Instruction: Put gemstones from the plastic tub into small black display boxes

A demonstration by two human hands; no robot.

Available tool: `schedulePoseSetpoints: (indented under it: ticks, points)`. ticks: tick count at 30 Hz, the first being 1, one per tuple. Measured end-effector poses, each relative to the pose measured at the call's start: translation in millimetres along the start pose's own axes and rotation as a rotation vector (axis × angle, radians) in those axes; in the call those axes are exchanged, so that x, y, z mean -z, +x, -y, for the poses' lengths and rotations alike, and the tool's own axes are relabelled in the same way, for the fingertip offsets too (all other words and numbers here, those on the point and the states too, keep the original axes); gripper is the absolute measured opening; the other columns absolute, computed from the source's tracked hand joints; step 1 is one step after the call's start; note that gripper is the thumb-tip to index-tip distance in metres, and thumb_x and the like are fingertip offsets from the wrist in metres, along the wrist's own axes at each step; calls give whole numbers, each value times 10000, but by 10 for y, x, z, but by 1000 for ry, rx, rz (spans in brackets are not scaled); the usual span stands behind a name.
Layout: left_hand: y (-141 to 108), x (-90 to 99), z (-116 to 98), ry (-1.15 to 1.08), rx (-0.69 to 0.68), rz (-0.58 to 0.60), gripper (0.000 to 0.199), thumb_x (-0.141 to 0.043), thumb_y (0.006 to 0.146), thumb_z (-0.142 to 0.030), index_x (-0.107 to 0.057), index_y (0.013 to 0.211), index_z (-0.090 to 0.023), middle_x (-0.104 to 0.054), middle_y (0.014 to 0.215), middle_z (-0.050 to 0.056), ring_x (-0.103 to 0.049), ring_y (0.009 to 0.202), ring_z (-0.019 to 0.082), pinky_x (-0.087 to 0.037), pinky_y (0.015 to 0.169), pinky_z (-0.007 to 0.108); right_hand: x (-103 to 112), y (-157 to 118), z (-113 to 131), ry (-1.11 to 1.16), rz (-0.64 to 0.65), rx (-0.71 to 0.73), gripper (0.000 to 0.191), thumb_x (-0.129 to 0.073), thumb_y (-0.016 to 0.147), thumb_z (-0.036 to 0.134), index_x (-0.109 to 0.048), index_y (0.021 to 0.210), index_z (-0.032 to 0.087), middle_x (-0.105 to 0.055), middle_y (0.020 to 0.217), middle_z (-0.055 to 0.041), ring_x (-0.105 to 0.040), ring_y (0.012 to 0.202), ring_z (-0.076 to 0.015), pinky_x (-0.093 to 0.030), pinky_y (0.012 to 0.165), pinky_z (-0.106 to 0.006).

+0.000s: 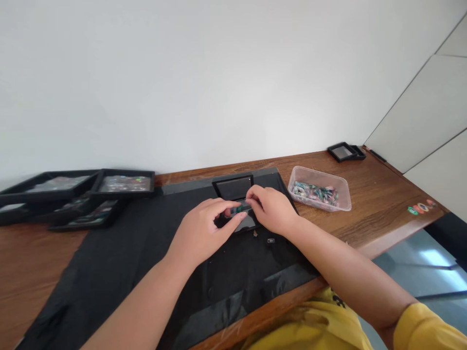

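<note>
Left hand (204,223), right hand (273,209), black tray (249,224) beneath them (partly hidden), clear tub (342,188) nearby

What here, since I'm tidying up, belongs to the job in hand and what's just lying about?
In the job, it seems:
small green piece, at the left hand
open black case, by the right hand
black mat underneath
clear plastic tub of small pieces

Probably just lying about:
stacked black trays, left
two small black trays, far right
coloured discs, right

Black case (246,224) open; lid (233,187) tilted up; small greenish piece (240,209), partly hidden
</note>
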State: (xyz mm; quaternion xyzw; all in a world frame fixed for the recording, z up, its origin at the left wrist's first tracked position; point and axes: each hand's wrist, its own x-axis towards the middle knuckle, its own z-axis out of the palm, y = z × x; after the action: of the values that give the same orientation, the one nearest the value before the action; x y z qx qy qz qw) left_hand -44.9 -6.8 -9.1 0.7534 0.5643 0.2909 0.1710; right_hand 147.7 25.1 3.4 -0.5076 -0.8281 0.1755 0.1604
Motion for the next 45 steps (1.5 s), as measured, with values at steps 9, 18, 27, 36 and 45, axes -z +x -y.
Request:
schedulePoseSetpoints:
  ticks: [9,18,27,36,45]
  points:
    - [-1,-7,26,29,-36,-5,468,-533,925,-545,-795,1097,-198,-727,862,60,-646,864,258,-534,837,407,-42,26,-92,-17,109,191,101,-652,983,162,-741,937,148,-759,982,-73,-614,942,-212,-426,866,-317]
    - [-8,-10,52,51,-51,-32,423,-575,918,-503,-788,1143,-215,-731,874,55,-654,897,270,-547,858,418,71,-49,-87,-83,144,228,129,-726,945,238,-811,1010,165,-767,1041,-81,-622,957,-232,-445,882,-357]
    - [-9,-20,51,50,-54,-48,398,-557,932,-498,-794,1103,-228,-732,856,52,-662,883,266,-550,841,418,9,-13,-158,31,72,255,124,-636,979,135,-742,920,156,-768,988,-73,-621,923,-204,-440,888,-340]
    - [-18,-33,50,10,-162,-84,339,-551,965,-446,-783,826,-242,-793,897,50,-718,876,242,-573,805,383,39,-22,-167,421,-39,367,149,-606,972,119,-735,960,193,-776,956,-33,-658,861,-154,-472,799,-282]
    - [-27,-20,-18,-45,-179,-161,306,-570,968,-440,-779,991,-218,-800,973,67,-721,925,243,-588,860,392,-12,-35,-161,592,1,265,246,-576,981,203,-570,1228,197,-734,949,-13,-561,679,-115,-452,677,-255]
